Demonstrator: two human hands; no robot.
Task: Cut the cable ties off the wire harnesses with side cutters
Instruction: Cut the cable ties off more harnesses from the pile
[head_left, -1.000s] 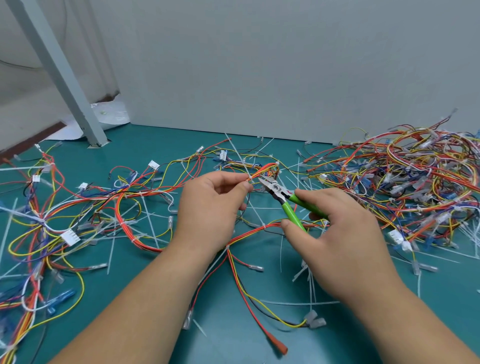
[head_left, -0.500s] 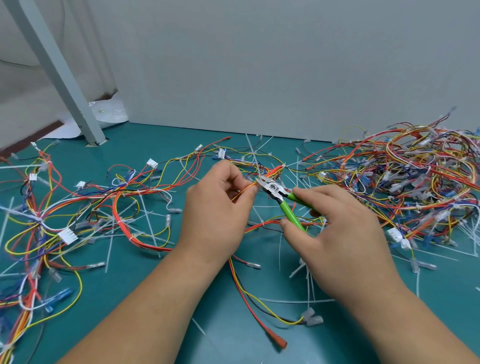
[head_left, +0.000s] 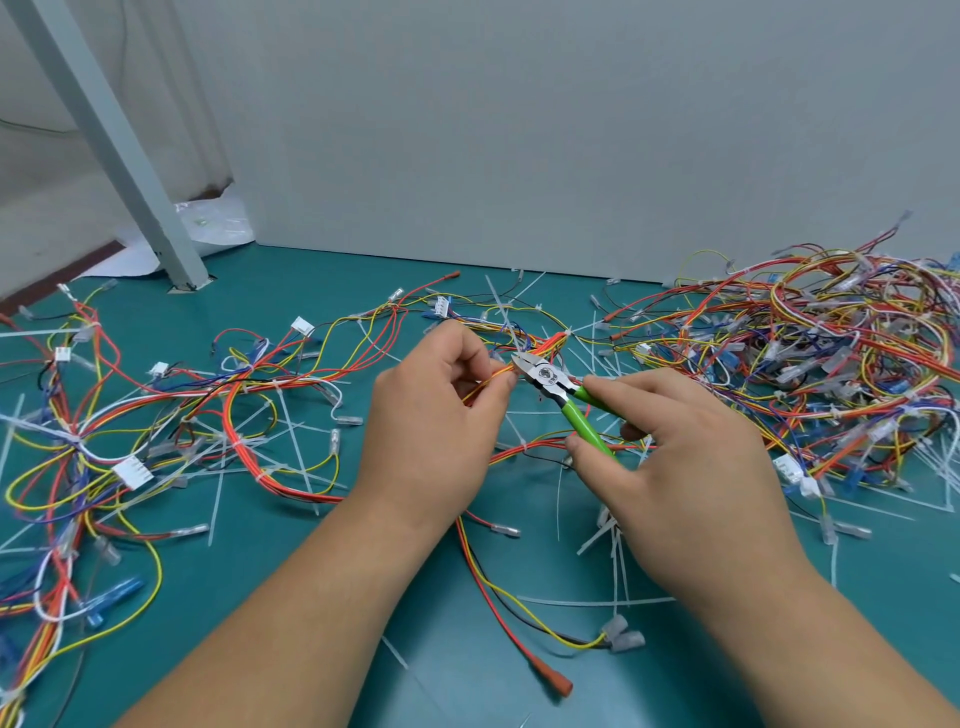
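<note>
head cam, what i see: left hand (head_left: 441, 410) pinches a thin orange-yellow wire harness (head_left: 482, 385) just over the teal bench (head_left: 311, 597). right hand (head_left: 691, 467) grips the green-handled side cutters (head_left: 550, 382), tips right at the pinched wires. the big harness pile (head_left: 831, 374) sits at the right.

the right hand (head_left: 691, 467) hides the handle ends of the side cutters (head_left: 545, 376); the wire pile (head_left: 831, 364) runs off the right edge; what the blades touch is unclear.

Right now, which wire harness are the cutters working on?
The orange-and-yellow harness pinched in the left hand; the side cutters in the right hand meet it. The rest lie on the table.
</note>
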